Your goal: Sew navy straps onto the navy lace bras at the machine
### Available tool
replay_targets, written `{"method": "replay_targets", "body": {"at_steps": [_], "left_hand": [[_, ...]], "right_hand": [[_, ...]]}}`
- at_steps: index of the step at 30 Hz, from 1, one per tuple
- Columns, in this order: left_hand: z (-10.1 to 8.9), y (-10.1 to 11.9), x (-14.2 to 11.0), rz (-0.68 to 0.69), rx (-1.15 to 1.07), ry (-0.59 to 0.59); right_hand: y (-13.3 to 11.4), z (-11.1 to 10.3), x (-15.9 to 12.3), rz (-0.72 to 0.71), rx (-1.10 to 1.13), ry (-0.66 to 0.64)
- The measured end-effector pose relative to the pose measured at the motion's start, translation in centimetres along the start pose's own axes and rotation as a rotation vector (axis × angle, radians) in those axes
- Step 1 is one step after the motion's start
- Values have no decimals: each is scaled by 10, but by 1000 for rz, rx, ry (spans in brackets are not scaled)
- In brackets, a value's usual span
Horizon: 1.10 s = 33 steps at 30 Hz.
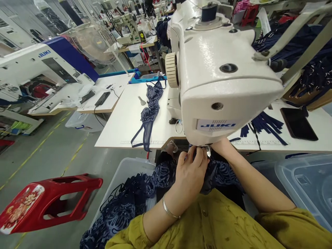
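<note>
- The left hand [193, 169] has its fingertips tucked under the near edge of the machine [228, 86], so a slip inward while it ran could nip or prick them; the needle is hidden
- The cloth [164, 174] hangs below the head, off the near edge of the tabletop [121, 124], spreading left and right; a snag on the heap [121, 204] in the left bin [129, 164] could tug it askew
- The bracelet [166, 209] might catch a loose strap
- Left arm comes up from the near left, wrist bent, knuckles uppermost, fingers curled and seemingly pinching the cloth
- Right forearm slants in from the near right; the right hand [220, 147] vanishes behind the head past its heel, so I cannot tell what it grips
</note>
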<state>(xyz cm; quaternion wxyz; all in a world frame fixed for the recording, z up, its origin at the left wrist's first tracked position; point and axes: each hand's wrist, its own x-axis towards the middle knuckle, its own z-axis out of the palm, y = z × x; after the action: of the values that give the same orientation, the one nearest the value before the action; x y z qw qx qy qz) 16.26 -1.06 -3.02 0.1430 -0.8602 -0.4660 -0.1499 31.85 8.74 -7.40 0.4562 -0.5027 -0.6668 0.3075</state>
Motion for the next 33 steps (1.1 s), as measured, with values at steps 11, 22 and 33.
{"method": "replay_targets", "body": {"at_steps": [11,22,33], "left_hand": [[1,-10,-6,-19,-82,-10],[6,-6,-8,1,-92,-8],[5,-1,-6,10,31,1]], "right_hand": [[-7,-3,3,-41,-71,-8],[1,1,-2,-7,-41,45],[-14,-2,-8,-3,2,43]]}}
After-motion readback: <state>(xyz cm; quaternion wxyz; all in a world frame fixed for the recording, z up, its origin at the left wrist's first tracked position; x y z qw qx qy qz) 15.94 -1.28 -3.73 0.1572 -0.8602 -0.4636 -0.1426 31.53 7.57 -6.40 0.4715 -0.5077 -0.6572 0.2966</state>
